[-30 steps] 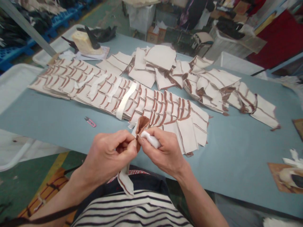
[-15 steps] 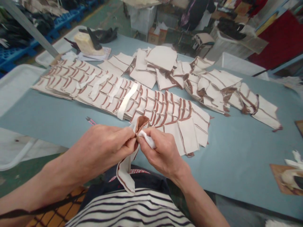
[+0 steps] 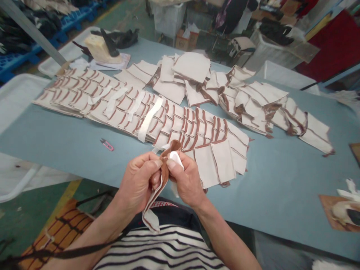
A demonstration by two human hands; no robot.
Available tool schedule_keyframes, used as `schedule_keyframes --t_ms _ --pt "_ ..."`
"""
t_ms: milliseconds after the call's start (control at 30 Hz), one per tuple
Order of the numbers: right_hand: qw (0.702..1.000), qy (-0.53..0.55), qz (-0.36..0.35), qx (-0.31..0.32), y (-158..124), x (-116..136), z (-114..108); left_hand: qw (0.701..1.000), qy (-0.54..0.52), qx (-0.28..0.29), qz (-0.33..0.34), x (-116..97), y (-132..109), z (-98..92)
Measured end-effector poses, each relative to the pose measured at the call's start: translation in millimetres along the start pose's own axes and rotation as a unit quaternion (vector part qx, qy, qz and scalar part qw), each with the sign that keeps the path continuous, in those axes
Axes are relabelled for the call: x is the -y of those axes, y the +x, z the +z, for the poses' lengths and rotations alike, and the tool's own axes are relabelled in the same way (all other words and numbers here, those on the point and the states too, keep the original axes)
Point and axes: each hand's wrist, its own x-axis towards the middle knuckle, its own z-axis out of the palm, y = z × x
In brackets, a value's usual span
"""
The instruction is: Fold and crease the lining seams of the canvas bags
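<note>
Currently left hand [image 3: 143, 179]: pinches brown-and-cream fabric piece [image 3: 165, 172]
Right hand [image 3: 186, 179]: pinches same piece, alongside
Pink-handled snips [image 3: 108, 145]: on blue tabletop [image 3: 281, 183]

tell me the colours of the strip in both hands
The strip is brown and off-white; head view.

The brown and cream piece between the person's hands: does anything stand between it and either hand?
Nothing visible stands between the piece and the left hand, which pinches it. White material sits in the right hand beside the piece; whether it separates them is hidden.
</note>
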Motion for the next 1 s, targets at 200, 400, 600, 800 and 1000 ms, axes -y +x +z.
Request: schedule_keyframes --t_ms 200,400,600,800,1000 --pt "0.979 -0.135 -0.154 -0.02 -8.4 10.7 -8.1 0.961 0.24 0.05 0.124 -14.0 -9.4 -14.6" --pt "0.887 -0.282 -0.365 -0.004 -16.8 17.2 -16.6 0.777 0.454 0.122 0.419 -33.1 -1.8 -34.9" --pt "0.843 -0.334 -0.421 -0.016 -18.6 15.4 -15.2 0.699 0.472 0.277 0.46 -49.2 17.5 -42.3" --pt "0.842 -0.338 -0.421 -0.017 -18.5 15.8 -11.9 0.726 0.427 0.345 0.415 -52.1 28.5 -42.0" --pt "0.854 -0.332 -0.399 -0.027 -18.1 14.8 -10.4 0.734 0.465 0.316 0.382 -53.0 26.2 -41.3"
